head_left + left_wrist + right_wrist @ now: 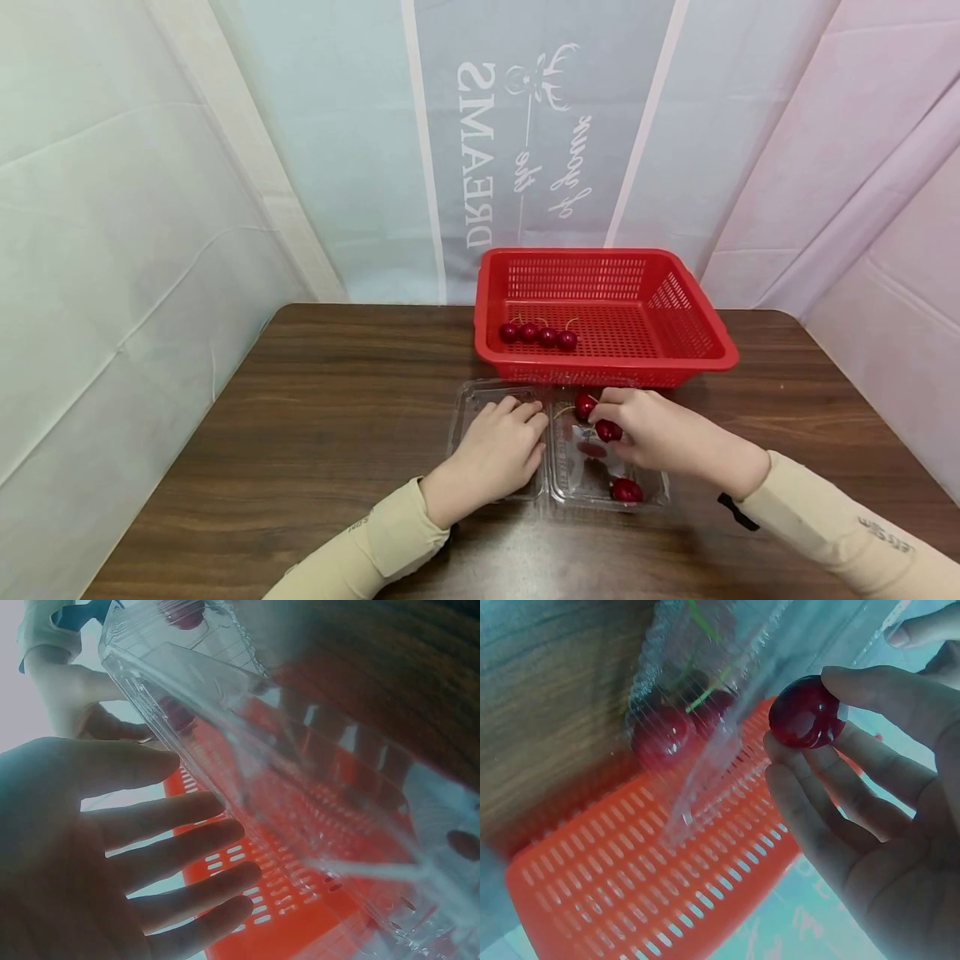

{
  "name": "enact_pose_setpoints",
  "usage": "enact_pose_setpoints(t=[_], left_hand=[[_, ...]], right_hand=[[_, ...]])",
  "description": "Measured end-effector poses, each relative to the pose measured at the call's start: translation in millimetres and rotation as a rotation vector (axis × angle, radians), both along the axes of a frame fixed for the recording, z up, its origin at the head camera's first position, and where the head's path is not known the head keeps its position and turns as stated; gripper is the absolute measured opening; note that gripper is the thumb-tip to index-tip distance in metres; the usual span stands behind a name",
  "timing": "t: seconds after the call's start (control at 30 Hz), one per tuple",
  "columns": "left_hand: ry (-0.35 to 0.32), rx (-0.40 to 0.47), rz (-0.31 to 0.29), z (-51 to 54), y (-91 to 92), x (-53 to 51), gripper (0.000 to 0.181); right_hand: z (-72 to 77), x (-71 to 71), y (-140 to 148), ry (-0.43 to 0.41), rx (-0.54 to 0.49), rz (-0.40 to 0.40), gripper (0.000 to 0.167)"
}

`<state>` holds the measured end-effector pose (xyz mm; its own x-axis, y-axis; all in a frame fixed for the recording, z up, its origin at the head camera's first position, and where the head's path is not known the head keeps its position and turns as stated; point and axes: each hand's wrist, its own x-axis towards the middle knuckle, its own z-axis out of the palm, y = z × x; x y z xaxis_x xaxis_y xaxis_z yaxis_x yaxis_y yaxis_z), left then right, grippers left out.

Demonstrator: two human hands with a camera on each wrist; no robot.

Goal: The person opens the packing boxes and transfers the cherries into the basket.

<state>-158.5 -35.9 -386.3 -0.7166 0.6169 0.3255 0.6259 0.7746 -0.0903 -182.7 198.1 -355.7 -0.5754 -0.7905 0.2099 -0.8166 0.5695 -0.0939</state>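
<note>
My right hand (647, 429) pinches a dark red cherry (808, 712) between thumb and fingers, over the right half of a clear plastic clamshell box (564, 492). In that half lie more cherries: one at the far side (585, 406) and one near the front edge (626, 490). My left hand (495, 450) rests over the box's other half on the left; its fingers look straight and spread in the left wrist view, with nothing gripped. Behind the box stands a red perforated basket (600, 364), where several cherries (547, 337) with stems sit in a row at the front left.
The box and basket stand on a dark wooden table (337, 417). Behind the table hangs a pale printed cloth (360, 167), and light cloth walls (97, 250) close in both sides. The basket's front rim rises just beyond the box.
</note>
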Motion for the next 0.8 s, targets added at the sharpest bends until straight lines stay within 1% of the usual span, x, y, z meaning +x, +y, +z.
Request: enact_pose_setpoints(t=[0.33,0.57,0.67,0.8], left_hand=[[0.008,0.006,-0.003,-1.5,-0.2,0.7,0.022],[0.009,0.0,0.0,-3.6,0.7,-0.5,0.022],[0.009,-0.002,0.004,-4.6,1.0,-0.7,0.022],[0.014,0.001,0.003,-5.2,0.7,-0.5,0.022]], right_hand=[[11.9,-2.9,0.8,0.022,-0.02,-0.024,0.028],[19.6,-7.0,0.4,0.129,-0.035,-0.01,0.026],[22.2,-7.4,0.3,0.147,-0.05,-0.01,0.026],[26.5,-6.6,-0.5,0.15,-0.056,-0.014,0.025]])
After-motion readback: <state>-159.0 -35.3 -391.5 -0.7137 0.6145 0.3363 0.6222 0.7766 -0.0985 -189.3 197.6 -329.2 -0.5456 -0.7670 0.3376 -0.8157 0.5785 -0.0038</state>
